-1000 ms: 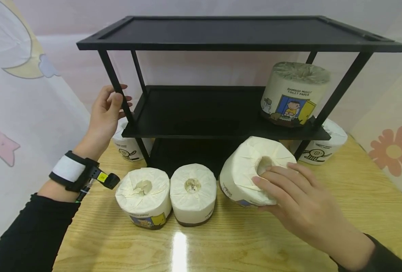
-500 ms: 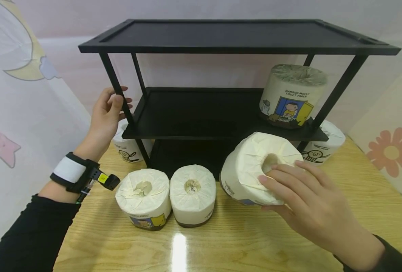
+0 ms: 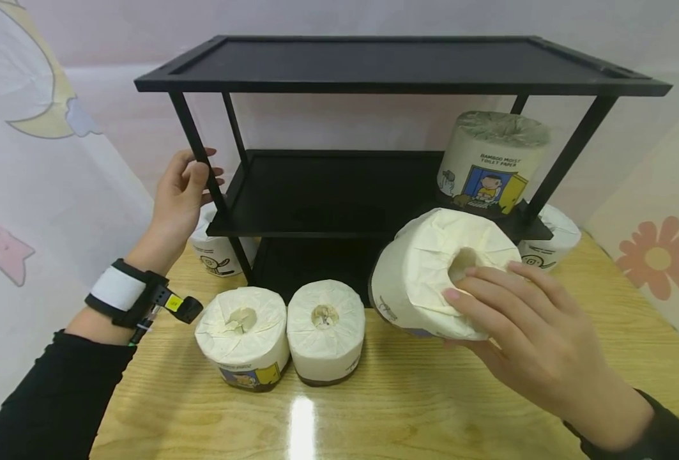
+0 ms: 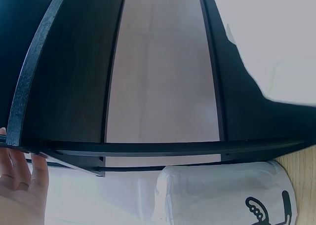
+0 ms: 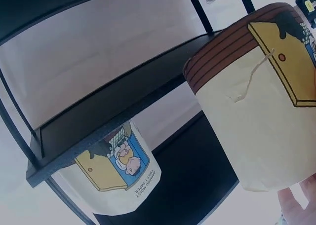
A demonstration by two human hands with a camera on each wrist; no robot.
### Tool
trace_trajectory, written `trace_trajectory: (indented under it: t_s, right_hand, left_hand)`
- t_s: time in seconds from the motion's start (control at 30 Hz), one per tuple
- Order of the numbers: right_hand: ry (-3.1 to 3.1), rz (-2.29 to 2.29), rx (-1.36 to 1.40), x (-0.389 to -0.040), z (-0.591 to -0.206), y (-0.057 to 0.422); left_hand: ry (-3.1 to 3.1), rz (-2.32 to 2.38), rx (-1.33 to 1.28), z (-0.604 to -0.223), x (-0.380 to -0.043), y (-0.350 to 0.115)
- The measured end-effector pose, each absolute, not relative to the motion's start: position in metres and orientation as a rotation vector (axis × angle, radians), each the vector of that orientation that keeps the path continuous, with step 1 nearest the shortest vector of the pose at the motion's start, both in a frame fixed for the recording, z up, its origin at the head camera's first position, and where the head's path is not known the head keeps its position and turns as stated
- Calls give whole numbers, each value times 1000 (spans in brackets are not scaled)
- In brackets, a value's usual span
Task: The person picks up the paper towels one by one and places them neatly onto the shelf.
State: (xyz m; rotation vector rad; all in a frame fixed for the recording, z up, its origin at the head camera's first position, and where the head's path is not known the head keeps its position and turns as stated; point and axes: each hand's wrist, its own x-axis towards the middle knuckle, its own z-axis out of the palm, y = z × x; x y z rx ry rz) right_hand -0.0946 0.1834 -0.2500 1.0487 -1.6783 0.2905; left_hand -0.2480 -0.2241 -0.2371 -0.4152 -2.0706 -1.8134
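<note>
My right hand [image 3: 540, 338] grips a paper-wrapped toilet roll [image 3: 414, 281] near its core hole, fingertips at the hole and thumb hidden behind the near side. The roll is tilted, its top facing me, in front of the middle shelf; the right wrist view shows the printed side of this toilet roll [image 5: 252, 111]. My left hand [image 3: 178, 198] holds the left front post of the black shelf rack [image 3: 339, 230]. In the left wrist view, the fingers of the left hand [image 4: 22, 178] show at the rack's corner. Another toilet roll [image 3: 491, 166] stands upright on the middle shelf's right end.
Two toilet rolls, a left one [image 3: 241, 335] and a right one [image 3: 326, 332], stand side by side on the wooden table [image 3: 213, 421] before the rack. Further rolls stand beside it, one at left [image 3: 215, 252] and one at right [image 3: 557, 236]. A patterned cloth [image 3: 339, 16] hangs behind.
My right hand has raised the toilet roll slightly and moved it right, so it now overlaps the middle shelf's front edge. My left hand has stayed on the post.
</note>
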Motion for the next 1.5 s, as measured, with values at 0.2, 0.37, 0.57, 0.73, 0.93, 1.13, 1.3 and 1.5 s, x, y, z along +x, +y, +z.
trace_trajectory:
  t_s: [0.2, 0.37, 0.57, 0.73, 0.93, 1.13, 1.3, 1.5]
  right_hand:
    - [-1625, 296, 1019, -100, -245, 183]
    - [-1617, 292, 1002, -105, -241, 183]
    - [-1570, 282, 989, -116, -243, 186]
    - [-1574, 318, 983, -123, -242, 187]
    - [-1624, 342, 982, -124, -233, 183]
    - [-1654, 350, 981, -125, -222, 178]
    - [-1716, 348, 989, -128, -214, 175]
    - [-1768, 388, 971, -136, -209, 173]
  left_hand:
    - [-2078, -1804, -416, -238, -248, -224]
    - [-2077, -1802, -411, -237, -248, -223]
    - [-2076, -1814, -408, -237, -247, -223]
    - [-2059, -1824, -414, -237, -248, -224]
    - [-2040, -1847, -423, -237, -247, -224]
    - [-2038, -1853, -423, -238, -248, -222]
    - [-2008, -1882, -428, -238, -249, -220]
    - [-2041, -1829, -416, -237, -248, -221]
